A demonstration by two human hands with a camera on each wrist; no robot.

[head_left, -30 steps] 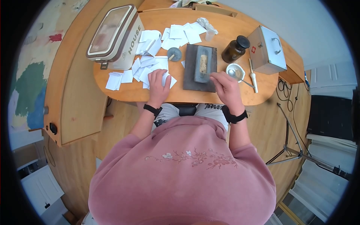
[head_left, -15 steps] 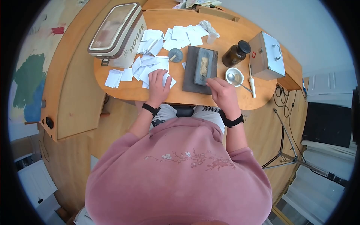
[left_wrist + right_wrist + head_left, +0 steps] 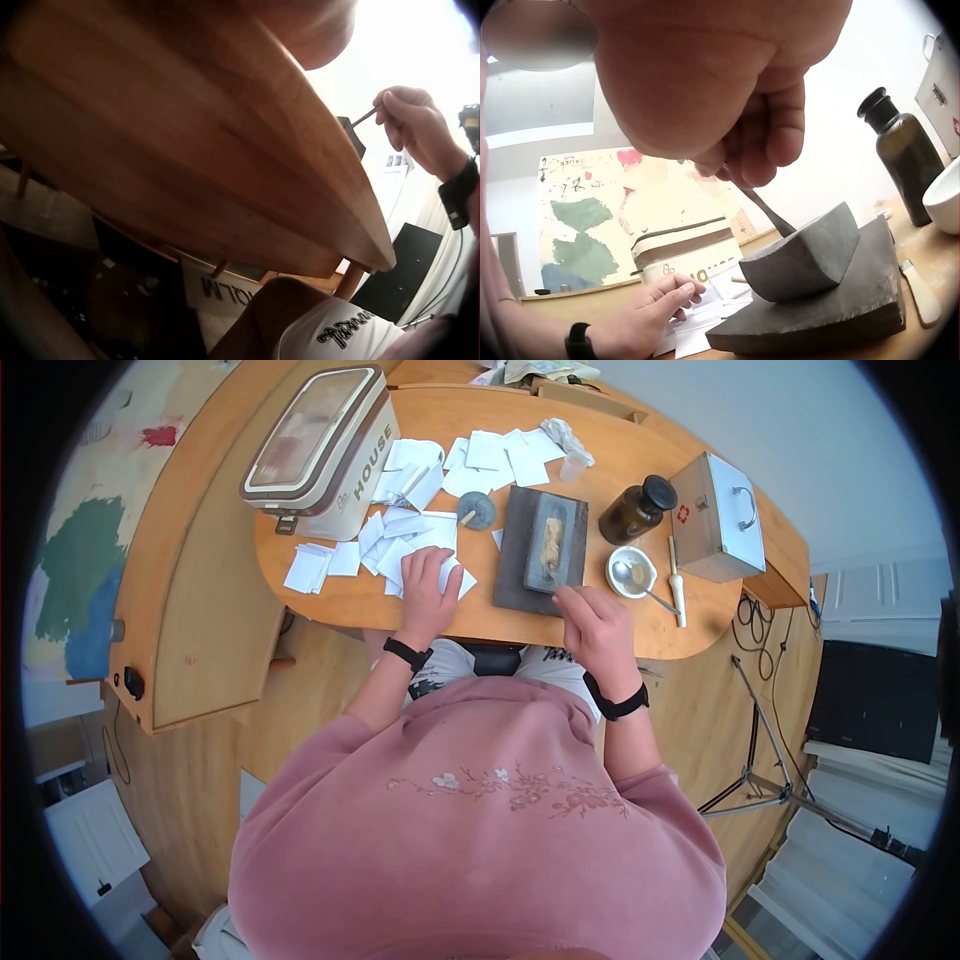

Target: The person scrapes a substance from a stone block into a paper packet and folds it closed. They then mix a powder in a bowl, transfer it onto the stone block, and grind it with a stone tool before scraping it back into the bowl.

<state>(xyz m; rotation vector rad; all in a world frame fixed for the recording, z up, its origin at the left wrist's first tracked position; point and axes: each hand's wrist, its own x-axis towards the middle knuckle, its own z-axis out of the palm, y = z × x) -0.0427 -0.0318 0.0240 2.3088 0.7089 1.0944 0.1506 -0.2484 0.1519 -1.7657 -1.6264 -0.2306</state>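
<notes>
My right hand pinches a thin dark metal tool at the near end of a grey stone trough. The tool's lower end goes down behind the trough's wall in the right wrist view. Light tan material lies along the trough, which stands on a dark slab. My left hand rests on white papers left of the slab, fingers relaxed. In the left wrist view the table's underside hides most of the work, with the right hand beyond its edge.
Right of the slab stand a brown bottle, a white bowl with a spoon, a white-handled tool and a metal case. A round grey disc and a HOUSE box lie to the left.
My right hand has shifted slightly toward me and left along the trough's near end, keeping its pinch. The left hand stays on the papers. The head view has tilted a little.
</notes>
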